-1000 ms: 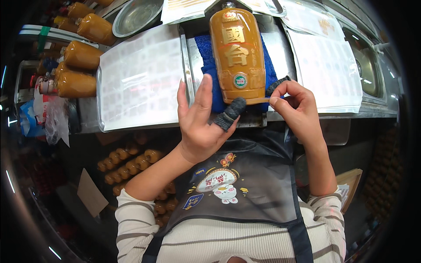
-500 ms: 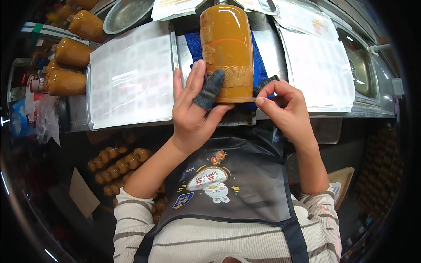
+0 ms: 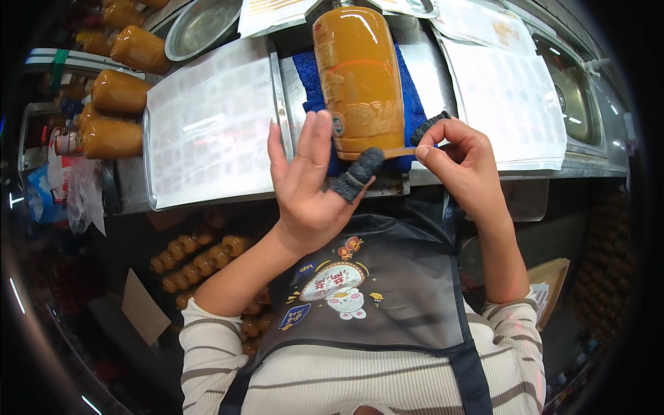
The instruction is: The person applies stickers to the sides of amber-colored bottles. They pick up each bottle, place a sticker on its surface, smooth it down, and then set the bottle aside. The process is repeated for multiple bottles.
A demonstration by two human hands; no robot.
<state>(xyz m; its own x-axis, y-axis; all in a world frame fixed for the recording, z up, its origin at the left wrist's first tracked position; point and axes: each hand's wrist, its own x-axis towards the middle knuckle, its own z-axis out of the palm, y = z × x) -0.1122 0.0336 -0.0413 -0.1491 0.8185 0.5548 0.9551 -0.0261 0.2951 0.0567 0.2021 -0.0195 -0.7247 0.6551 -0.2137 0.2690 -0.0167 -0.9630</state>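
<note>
An orange-brown bottle [image 3: 363, 76] with raised wave patterns lies on a blue towel [image 3: 413, 97], its base toward me. Along the base edge runs a thin tan strip [image 3: 400, 151], whose free end sticks out to the right. My right hand [image 3: 460, 162] pinches that end between thumb and index finger; a dark knitted finger cover [image 3: 429, 127] shows on one of its fingers. My left hand [image 3: 308, 187] is open, fingers stretched upward beside the bottle. Its index finger, in a grey knitted cover [image 3: 358, 173], rests at the strip by the base.
White sheets with faint square marks lie on a tray [image 3: 211, 124] at left and in a stack [image 3: 508, 111] at right. More orange-brown bottles [image 3: 111, 138] stand far left, near a metal bowl [image 3: 200, 28]. A metal basin [image 3: 577, 90] sits far right. Several bottles [image 3: 200, 263] are below the table.
My left index finger has moved from the bottle's side down and right to its base edge. The right hand has shifted slightly right, and more of the strip shows.
</note>
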